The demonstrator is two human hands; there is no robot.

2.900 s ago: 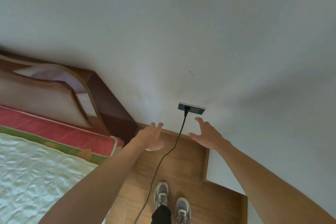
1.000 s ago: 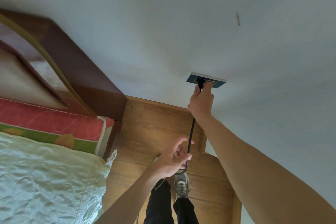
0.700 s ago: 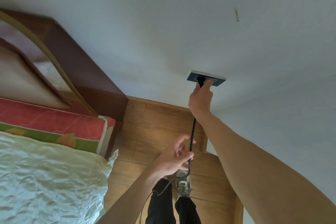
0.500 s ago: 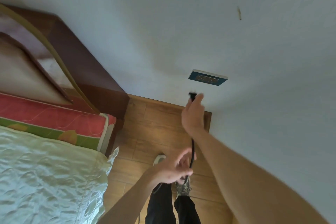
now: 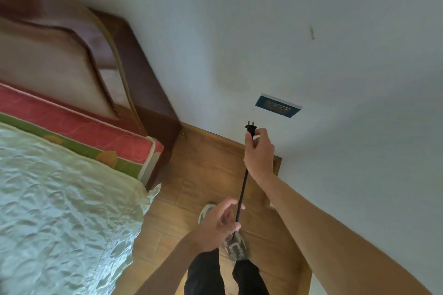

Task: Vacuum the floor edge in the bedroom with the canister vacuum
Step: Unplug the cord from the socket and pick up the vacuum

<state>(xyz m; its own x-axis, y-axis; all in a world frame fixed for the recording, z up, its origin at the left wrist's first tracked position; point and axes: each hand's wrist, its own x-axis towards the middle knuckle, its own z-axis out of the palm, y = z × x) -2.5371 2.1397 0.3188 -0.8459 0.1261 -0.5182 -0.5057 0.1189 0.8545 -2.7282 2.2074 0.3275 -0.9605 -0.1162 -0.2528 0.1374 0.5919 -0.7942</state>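
Plug (image 5: 251, 127): just below wall socket (image 5: 278, 108), apart, pinched by R hand (image 5: 260, 151).
Cord (image 5: 242, 193): L hand (image 5: 220, 223) grips it lower down.
Socket markings: too small to read.

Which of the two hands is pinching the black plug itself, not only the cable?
The right hand, nearer the wall socket, pinches the plug. The left hand grips only the cable, lower down.

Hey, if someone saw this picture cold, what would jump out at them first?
The black plug, pinched in the right hand, prongs bare, just below the blue wall socket. Lower down, the left hand holds its cord above the wooden floor; a bed fills the left side.
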